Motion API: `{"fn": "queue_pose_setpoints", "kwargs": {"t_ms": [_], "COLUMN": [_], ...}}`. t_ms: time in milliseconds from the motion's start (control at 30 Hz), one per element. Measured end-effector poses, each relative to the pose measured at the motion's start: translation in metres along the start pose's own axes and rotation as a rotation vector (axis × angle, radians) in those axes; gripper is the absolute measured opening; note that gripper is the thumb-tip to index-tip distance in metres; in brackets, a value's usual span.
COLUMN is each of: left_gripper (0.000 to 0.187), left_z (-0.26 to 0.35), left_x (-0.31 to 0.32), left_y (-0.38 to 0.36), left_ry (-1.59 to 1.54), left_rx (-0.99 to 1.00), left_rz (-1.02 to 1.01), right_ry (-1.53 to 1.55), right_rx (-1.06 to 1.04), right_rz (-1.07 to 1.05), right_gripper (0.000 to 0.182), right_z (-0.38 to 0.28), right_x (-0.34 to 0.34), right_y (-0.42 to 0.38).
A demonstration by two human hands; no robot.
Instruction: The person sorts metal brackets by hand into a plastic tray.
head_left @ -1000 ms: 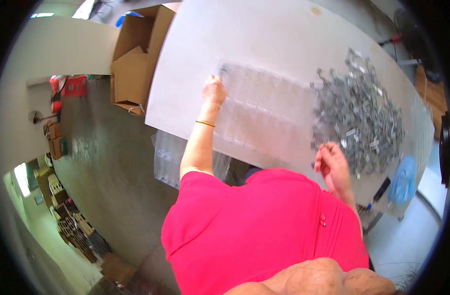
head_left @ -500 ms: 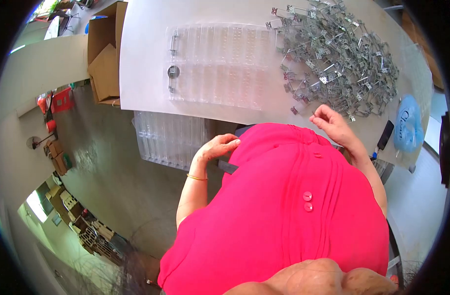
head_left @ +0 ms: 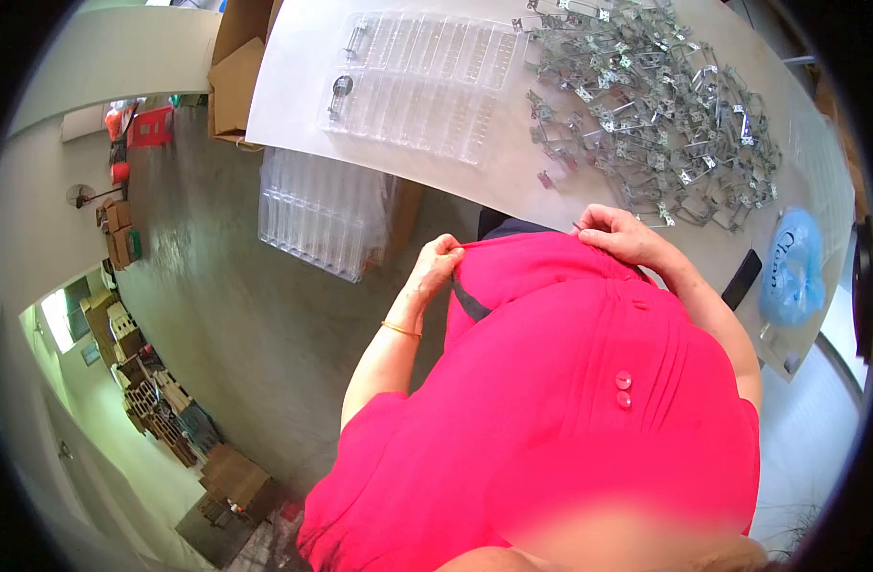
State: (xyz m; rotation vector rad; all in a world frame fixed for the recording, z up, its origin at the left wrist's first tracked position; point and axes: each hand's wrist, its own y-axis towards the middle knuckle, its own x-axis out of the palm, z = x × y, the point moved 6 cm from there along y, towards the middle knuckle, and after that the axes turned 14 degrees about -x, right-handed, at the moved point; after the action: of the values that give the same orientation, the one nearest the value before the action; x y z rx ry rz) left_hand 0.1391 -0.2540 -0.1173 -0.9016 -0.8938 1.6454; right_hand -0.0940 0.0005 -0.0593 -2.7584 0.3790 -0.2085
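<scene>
My shirt: the pink shirt fills the near view; its hem runs across below the table edge, from my left hand over to my right.
My left hand: my left hand is closed, fingers pinching the hem of the shirt at its left end, a gold bangle on the wrist.
My right hand: my right hand is curled shut on the hem at the other end, touching the cloth just at the table's near edge; I think the thumb is tucked under the fabric, but the view blurs there.
Beside me, low: a stack of clear trays stands on the floor to my left, partly under the table.
Table: the white table lies beyond both hands.
On it, right: a wide heap of metal clips sits just beyond my right hand; a black phone and a blue bag lie near the right edge.
On it, farther left: a clear compartment tray lies flat, its long axis running across the table, with a round metal piece at its left end.
Farthest: a cardboard box stands past the table's left corner.
</scene>
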Motion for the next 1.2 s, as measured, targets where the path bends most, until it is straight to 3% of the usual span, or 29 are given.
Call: {"fn": "queue_pose_setpoints", "kwargs": {"t_ms": [33,167,267,367,467,500,600,633,667,833,900,933,1067,1100,1133,1200], "left_gripper": [0.011,0.009,0.014,0.025,0.038,0.047,0.05,0.05,0.05,0.045,0.046,0.046,0.046,0.034,0.029,0.033], "left_z": [-0.013,-0.032,-0.035,-0.077,-0.087,-0.075,-0.092,-0.054,-0.054,-0.086,-0.098,-0.109,-0.114,-0.044,-0.042,-0.013], "left_x": [-0.005,0.007,0.033,0.038,0.065,0.073,0.087,0.095,0.101,0.116,0.108,0.102,0.074,0.076,0.069,0.076], "left_y": [0.01,0.019,0.006,-0.014,-0.077,-0.101,-0.113,-0.142,-0.14,-0.103,-0.079,-0.069,-0.022,-0.052,-0.033,-0.028], "left_ry": [0.067,-0.002,0.067,0.081,-0.252,-0.279,-0.177,-0.299,-0.294,0.826,1.273,1.284,0.639,0.41,0.187,-0.045], "left_rx": [0.018,0.018,-0.054,-0.172,-0.263,-0.289,-0.357,-0.421,-0.426,-0.36,-0.301,-0.302,0.322,-0.007,-0.077,-0.152], "left_rz": [0.16,0.208,-0.065,-0.302,-0.769,-0.803,-0.684,-0.637,-0.642,-0.57,-0.491,-0.496,-0.439,-0.316,-0.176,-0.277], "right_ry": [-0.008,-0.081,-0.216,-0.303,-0.336,-0.332,-0.323,-0.323,-0.348,-0.376,-0.351,-0.322,-0.357,-0.371,-0.386,-0.439], "right_rx": [-0.005,0.065,0.05,-0.004,-0.042,-0.068,-0.096,-0.092,-0.064,-0.11,-0.007,-0.039,-0.016,-0.055,-0.097,-0.133], "right_rz": [-0.007,-0.056,-0.083,-0.06,-0.037,-0.018,0.033,0.038,0.036,0.048,-0.044,-0.048,-0.062,0.018,0.097,0.19], "right_gripper": [0.014,0.017,0.02,0.021,0.022,0.022,0.023,0.023,0.024,0.025,0.026,0.023,0.023,0.024,0.025,0.023], "right_z": [0.001,0.017,0.019,0.013,0.01,0.009,0.013,0.009,0.003,0.02,0.045,0.063,0.079,0.076,0.071,0.051], "right_x": [-0.001,-0.003,-0.008,-0.016,-0.018,-0.018,-0.02,-0.021,-0.019,-0.026,-0.024,-0.025,-0.02,-0.023,-0.025,-0.019], "right_y": [-0.003,-0.012,-0.019,-0.03,-0.042,-0.044,-0.047,-0.048,-0.05,-0.049,-0.045,-0.044,-0.044,-0.043,-0.043,-0.045]}}
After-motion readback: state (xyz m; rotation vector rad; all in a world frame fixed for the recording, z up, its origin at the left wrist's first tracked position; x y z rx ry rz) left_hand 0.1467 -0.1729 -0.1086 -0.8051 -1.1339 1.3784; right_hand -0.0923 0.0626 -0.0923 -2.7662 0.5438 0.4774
